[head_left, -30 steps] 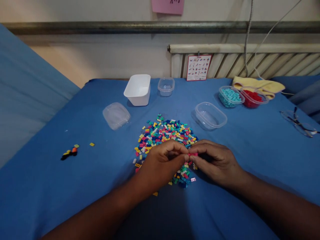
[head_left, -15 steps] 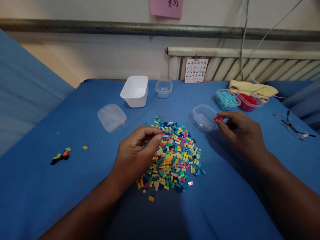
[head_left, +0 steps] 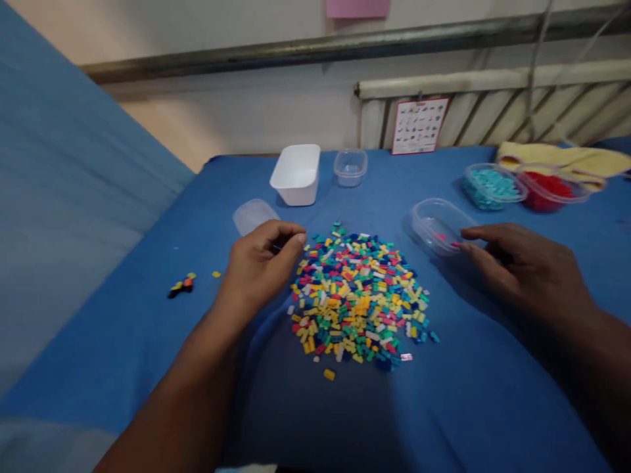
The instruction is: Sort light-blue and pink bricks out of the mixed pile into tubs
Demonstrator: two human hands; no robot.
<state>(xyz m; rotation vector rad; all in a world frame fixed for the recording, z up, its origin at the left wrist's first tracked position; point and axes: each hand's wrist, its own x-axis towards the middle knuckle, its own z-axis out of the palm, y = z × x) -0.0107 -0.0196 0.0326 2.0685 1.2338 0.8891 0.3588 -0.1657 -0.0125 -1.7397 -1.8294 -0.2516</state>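
Note:
A heap of small coloured bricks (head_left: 362,292) lies in the middle of the blue-covered table (head_left: 483,394). My left hand (head_left: 259,266) hovers at the heap's left edge, fingers curled with thumb against forefinger; what it pinches is hidden. My right hand (head_left: 525,266) rests beside a clear plastic tub (head_left: 438,226), its fingers stretched toward the rim. A pink brick (head_left: 440,237) lies inside that tub, apart from my fingers.
At the back stand a white tub (head_left: 297,173) and a small clear cup (head_left: 350,166). A clear lid (head_left: 254,215) lies behind my left hand. Tubs of turquoise bricks (head_left: 493,186) and red bricks (head_left: 552,189) sit at right. A few loose pieces (head_left: 183,284) lie left.
My right hand carried a pink brick from the heap to the clear tub and let it go there. My left hand drew back to the heap's left edge. The view swung left.

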